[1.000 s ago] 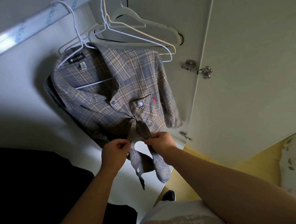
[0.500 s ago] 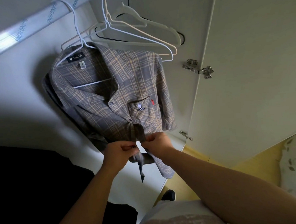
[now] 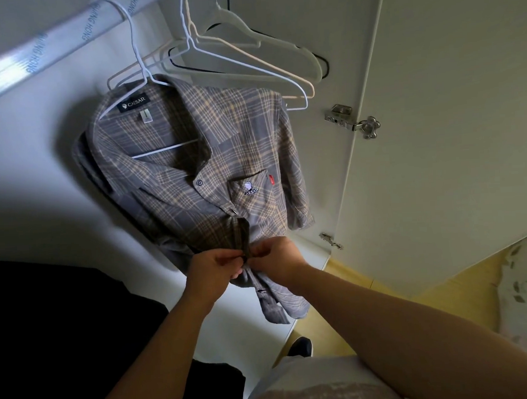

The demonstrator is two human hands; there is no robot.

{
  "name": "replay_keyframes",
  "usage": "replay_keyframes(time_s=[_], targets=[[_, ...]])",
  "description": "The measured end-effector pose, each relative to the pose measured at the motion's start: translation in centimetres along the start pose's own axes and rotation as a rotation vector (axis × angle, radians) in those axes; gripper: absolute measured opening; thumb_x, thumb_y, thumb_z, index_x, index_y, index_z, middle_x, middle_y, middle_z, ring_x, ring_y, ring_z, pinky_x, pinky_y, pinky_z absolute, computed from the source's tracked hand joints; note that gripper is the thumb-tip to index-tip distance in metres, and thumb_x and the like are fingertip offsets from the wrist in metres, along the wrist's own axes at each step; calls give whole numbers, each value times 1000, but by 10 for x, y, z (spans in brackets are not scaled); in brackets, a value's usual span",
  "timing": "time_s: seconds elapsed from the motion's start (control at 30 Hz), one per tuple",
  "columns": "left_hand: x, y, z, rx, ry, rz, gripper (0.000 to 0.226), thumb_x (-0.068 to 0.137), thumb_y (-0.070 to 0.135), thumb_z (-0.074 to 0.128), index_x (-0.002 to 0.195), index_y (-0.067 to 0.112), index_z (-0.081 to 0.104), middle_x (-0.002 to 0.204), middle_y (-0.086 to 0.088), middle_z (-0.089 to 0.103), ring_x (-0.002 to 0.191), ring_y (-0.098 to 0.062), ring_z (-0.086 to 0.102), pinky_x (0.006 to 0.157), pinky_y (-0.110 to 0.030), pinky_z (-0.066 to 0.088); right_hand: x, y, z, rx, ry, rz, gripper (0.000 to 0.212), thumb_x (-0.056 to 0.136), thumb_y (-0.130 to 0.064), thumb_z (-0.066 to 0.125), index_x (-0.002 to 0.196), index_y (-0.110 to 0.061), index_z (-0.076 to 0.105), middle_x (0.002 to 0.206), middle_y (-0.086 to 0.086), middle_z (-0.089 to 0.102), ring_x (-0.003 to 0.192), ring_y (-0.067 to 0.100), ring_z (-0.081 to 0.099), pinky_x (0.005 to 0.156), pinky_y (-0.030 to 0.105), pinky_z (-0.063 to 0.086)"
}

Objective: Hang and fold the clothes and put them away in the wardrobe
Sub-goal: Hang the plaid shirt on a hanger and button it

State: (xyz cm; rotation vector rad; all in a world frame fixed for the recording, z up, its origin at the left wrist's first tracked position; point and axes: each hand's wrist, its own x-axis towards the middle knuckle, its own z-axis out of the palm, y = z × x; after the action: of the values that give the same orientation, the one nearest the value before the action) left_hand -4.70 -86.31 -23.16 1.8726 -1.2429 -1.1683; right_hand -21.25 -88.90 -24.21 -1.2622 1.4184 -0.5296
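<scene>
I am pinching, with left hand (image 3: pixel 212 271) and right hand (image 3: pixel 277 261), the placket of the grey-and-tan plaid fabric shirt (image 3: pixel 210 159), which is hanging below the silver wardrobe rail (image 3: pixel 46 52). I am judging it soft and light, best gripped at the edges.

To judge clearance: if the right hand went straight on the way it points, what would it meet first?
Probably the plaid shirt itself: the right hand already pinches its front edge, with the left hand just beyond. Depth is unclear.
</scene>
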Motion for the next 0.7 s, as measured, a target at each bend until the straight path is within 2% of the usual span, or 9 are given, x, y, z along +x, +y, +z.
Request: replay_keyframes(time_s=[0.07,0.2,0.33,0.37,0.43,0.5,0.57,0.7], targets=[[0,1,0,17,18,6,13,90,5,72,95,14,78,65,8,73,60,2,66,57,-6,47,-1,-1,0,14,-7,8,9,78,-14,74,85,-14,78,75,-4,70,65,7,57,62,21,50],[-1,2,1,48,39,32,13,89,6,74,93,18,76,63,12,72,61,3,67,58,-5,47,-3,-6,-3,24,-23,46,22,76,-8,65,87,-19,79,87,4,76,71,9,62,72,28,58],[1,2,-1,89,32,28,15,87,10,76,88,25,75,66,14,73,64,3,68,62,-8,48,-6,-10,-7,77,-71,81,32,75,0,55,83,-19,80,58,-5,66,55,8,58,57,25,53],[1,2,-1,97,30,27,17,87,10,77,86,27,73,67,15,73,64,3,68,64,-11,49,-7,-10,-7,112,-86,100,33,76,2,55,81,-18,80,56,-6,65,52,9,59,57,24,53],[1,2,-2,97,22,17,20,86,9,78,84,28,72,69,14,74,65,2,69,65,-13,50,-8,-9,-7,176,-97,123,32,80,5,57,79,-18,80,62,1,70,56,14,64,66,31,62],[0,2,-2,87,8,2,18,85,7,78,85,24,71,72,9,75,66,-3,70,64,-14,51,-9,-6,-6,193,-89,112,29,83,5,61,77,-17,79,71,9,74,63,19,67,77,41,64],[0,2,-2,80,-12,-1,15,84,5,79,87,18,72,74,4,76,67,-6,71,64,-17,53,-10,-3,-6,172,-69,96,28,83,3,62,75,-18,79,75,9,76,64,19,69,79,43,63],[0,1,-4,85,-61,33,12,85,4,77,89,13,72,75,0,76,67,-7,71,58,-13,51,-11,-2,-8,173,-72,100,24,82,0,67,74,-19,78,78,10,76,66,19,70,79,43,64]])
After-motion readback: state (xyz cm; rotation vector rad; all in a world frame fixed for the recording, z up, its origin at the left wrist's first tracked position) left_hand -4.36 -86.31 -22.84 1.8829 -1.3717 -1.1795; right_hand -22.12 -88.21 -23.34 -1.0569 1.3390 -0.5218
